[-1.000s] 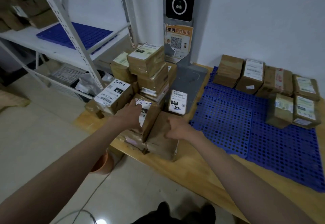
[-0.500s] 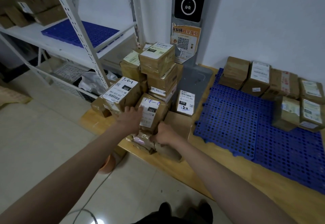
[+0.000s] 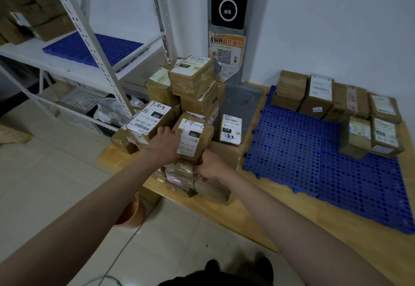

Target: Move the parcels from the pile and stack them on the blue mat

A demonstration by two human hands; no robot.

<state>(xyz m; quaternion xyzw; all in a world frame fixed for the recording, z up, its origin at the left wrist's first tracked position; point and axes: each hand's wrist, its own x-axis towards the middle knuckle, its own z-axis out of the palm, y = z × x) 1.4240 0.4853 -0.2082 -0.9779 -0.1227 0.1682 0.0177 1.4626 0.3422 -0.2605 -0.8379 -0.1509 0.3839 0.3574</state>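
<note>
Tan floor tiles (image 3: pixel 67 196) lay nearest the camera, with an orange bucket (image 3: pixel 132 214) standing beside the edge of the low wooden tabletop (image 3: pixel 258 218). Both forearms reached forward to the pile (image 3: pixel 190 106) at the tabletop's near left corner. The left hand (image 3: pixel 165 143) pressed against the left side of a front parcel (image 3: pixel 192 138) bearing a white label, fingers curved round its edge. The right hand (image 3: pixel 208 164) gripped the lower right edge of the same parcel, fingers curled under it. That parcel rested on flatter packages (image 3: pixel 179 178) at the pile's front. To the right, well apart from the pile, the blue mat (image 3: pixel 314 162) lay on the tabletop. Six parcels stood in a group (image 3: pixel 336 106) at the mat's far right corner, near the white wall (image 3: pixel 336 27). A white metal shelf (image 3: pixel 78 50) stood at far left.
</note>
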